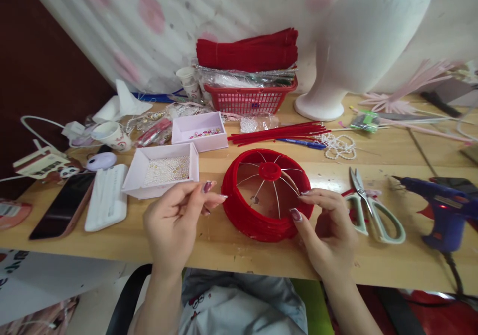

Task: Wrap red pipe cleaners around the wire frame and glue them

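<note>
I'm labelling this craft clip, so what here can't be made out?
- Head view: whether the left hand pinches anything; its fingers hide it.
- Items in the small tray: too small.
- Red basket contents: glare on plastic bags.
- Glue gun cord: cut off by the edge.

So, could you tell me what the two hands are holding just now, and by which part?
Both grip the red wire-spoked ring frame by its rim: left hand at the left edge, right hand at the right edge.

Fuzzy red ring (261,220) — thin metal spokes (278,203) — on matt wood table (224,240).
</note>
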Tool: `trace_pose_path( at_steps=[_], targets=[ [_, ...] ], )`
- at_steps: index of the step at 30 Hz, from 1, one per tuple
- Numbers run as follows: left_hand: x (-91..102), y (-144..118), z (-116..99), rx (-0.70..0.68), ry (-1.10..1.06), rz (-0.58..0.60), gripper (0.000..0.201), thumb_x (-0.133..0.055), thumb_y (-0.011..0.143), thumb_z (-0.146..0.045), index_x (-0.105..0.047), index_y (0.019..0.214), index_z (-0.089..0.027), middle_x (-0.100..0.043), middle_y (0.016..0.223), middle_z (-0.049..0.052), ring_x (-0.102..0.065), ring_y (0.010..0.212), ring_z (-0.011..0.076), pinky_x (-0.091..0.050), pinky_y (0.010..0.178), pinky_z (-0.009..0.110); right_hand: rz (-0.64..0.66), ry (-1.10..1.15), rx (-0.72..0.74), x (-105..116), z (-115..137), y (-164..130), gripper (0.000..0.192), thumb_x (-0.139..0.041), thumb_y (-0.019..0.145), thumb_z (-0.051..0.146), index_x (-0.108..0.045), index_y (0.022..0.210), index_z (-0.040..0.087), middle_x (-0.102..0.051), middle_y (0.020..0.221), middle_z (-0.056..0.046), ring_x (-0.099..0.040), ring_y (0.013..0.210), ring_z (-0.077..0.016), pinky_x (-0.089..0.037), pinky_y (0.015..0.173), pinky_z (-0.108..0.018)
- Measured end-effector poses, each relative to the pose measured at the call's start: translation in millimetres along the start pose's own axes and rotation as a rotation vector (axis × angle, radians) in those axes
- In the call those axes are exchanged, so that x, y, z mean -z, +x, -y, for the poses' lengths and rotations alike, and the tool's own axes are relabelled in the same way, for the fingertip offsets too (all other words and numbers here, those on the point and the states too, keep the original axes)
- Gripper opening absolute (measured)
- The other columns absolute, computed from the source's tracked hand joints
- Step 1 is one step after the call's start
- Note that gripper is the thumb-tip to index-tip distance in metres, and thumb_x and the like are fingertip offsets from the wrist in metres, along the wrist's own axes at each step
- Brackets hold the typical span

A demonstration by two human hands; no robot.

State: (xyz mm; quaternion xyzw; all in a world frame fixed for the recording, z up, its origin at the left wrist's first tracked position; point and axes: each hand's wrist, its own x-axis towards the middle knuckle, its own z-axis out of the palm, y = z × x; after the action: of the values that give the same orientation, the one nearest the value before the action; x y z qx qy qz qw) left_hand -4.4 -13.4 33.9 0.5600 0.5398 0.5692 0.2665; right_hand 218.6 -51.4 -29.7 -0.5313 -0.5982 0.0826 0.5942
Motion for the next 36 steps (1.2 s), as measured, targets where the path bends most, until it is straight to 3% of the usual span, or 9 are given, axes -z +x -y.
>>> trace_pose_path(
  at_steps=[12,16,18,20,23,26,28,31,36],
  targets=[
    [10.4,5,13,-0.201,0.017,-0.081,0.008,-0.086,0.072,-0.025,-0.079,0.073,-0.025,-0.077,0.064,-0.004,-0.069,0.053,0.013,-0.056,0.05,0.022,0.006,0.008,0.022,-1,2,2,0.021,-0.074,0.088,0.018,-0.066,0.106,0.025,-0.064,0.105,-0.005,-0.06,0.103,-0.0226,-0.045,0.092,-0.04],
    [10.2,18,16,-0.144,0.025,0.021,0.01,-0.071,0.089,-0.027,-0.08,0.093,-0.023,-0.082,0.086,0.002,-0.077,0.07,0.0174,-0.063,0.061,0.026,0.0,-0.005,0.057,-2,3,4,0.02,-0.072,0.088,0.018,-0.065,0.105,0.025,-0.065,0.102,-0.004,-0.06,0.101,-0.0223,-0.046,0.091,-0.039],
    [15.2,26,13,-0.282,0.215,0.072,0.02,-0.064,0.093,-0.023,-0.077,0.108,-0.022,-0.079,0.111,0.007,-0.077,0.099,0.0228,-0.064,0.084,0.034,-0.004,-0.009,0.065,-2,4,4,0.018,-0.071,0.089,0.019,-0.065,0.104,0.026,-0.066,0.101,-0.003,-0.061,0.101,-0.0225,-0.047,0.091,-0.04],
    [22.9,34,5,-0.518,0.44,0.067,0.03,-0.064,0.091,-0.02,-0.073,0.12,-0.022,-0.064,0.142,0.01,-0.059,0.133,0.0292,-0.049,0.112,0.046,-0.002,-0.018,0.063,-2,5,4,0.016,-0.07,0.09,0.021,-0.064,0.104,0.026,-0.066,0.101,-0.003,-0.061,0.101,-0.0228,-0.048,0.09,-0.04],
    [31.0,37,-15,-0.678,0.492,0.084,0.024,-0.059,0.096,-0.019,-0.074,0.113,-0.023,-0.072,0.13,0.008,-0.065,0.124,0.0238,-0.048,0.109,0.038,-0.003,-0.021,0.046,-3,4,3,0.014,-0.07,0.091,0.026,-0.063,0.103,0.026,-0.066,0.102,-0.004,-0.062,0.101,-0.0236,-0.048,0.09,-0.041],
    [26.0,35,-34,-0.678,0.386,0.287,0.019,-0.059,0.097,-0.021,-0.076,0.091,-0.023,-0.078,0.087,0.0,-0.072,0.083,0.0149,-0.055,0.08,0.026,-0.018,-0.016,0.042,-5,2,3,0.013,-0.069,0.092,0.029,-0.063,0.103,0.026,-0.067,0.103,-0.005,-0.062,0.102,-0.0253,-0.048,0.092,-0.044],
    [16.3,35,-42,-0.67,0.38,0.541,0.018,-0.059,0.097,-0.025,-0.077,0.095,-0.023,-0.078,0.088,0.0,-0.07,0.079,0.0149,-0.053,0.072,0.025,-0.023,-0.016,0.047,-6,1,2,0.012,-0.068,0.092,0.031,-0.064,0.102,0.026,-0.067,0.103,-0.005,-0.062,0.102,-0.0264,-0.047,0.092,-0.046],
    [0.5,40,-48,-0.65,0.575,0.875,0.028,-0.05,0.1,-0.026,-0.074,0.114,-0.026,-0.079,0.108,0.002,-0.072,0.095,0.0186,-0.051,0.083,0.028,-0.016,-0.011,0.058,-6,0,2,0.012,-0.067,0.093,0.033,-0.064,0.102,0.026,-0.068,0.104,-0.006,-0.062,0.103,-0.0272,-0.047,0.093,-0.046],
    [-11.8,48,-58,-0.674,0.867,1.035,0.024,-0.053,0.096,-0.027,-0.074,0.085,-0.022,-0.076,0.083,0.005,-0.069,0.076,0.0219,-0.043,0.069,0.03,-0.01,0.0,0.061,-6,0,1,0.011,-0.063,0.094,0.033,-0.063,0.102,0.025,-0.069,0.104,-0.006,-0.062,0.103,-0.0279,-0.046,0.093,-0.047]
  ],
)
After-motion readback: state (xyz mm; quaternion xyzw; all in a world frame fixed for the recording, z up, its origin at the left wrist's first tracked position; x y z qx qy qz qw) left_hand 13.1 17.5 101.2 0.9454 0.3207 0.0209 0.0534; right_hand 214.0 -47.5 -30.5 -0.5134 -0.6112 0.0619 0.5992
